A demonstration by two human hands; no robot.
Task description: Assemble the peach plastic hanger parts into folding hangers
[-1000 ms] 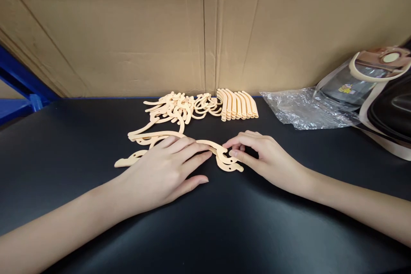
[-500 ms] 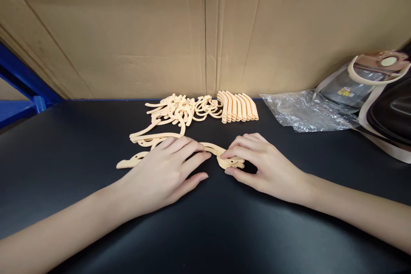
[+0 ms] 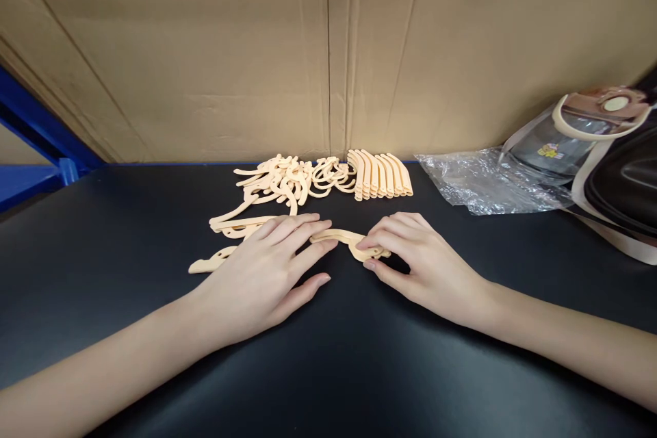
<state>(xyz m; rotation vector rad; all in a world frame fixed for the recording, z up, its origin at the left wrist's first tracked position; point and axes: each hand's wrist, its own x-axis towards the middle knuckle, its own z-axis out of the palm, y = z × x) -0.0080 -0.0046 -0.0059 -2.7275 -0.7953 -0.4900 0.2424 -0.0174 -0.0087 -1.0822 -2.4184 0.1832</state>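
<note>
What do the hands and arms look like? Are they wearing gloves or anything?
No gloves! The left hand and right hand are bare, with slim fingers. No sleeves cover the forearms that I can see, and no watch, bracelet or ring shows.

Single view, head-worn. Camera sits above the near side of the black counter (image 3: pixel 328 356), between the person's two forearms; faces forward, tilted down. Near range: forearms enter from both lower corners, hands mid-frame. Counter fills the lower half; cardboard (image 3: pixel 205 48) behind it fills the upper. Clear bottle (image 3: pixel 551 144) at right edge, blue frame (image 3: pixel 35 144) at left. No second view, hence no shared area.
</note>
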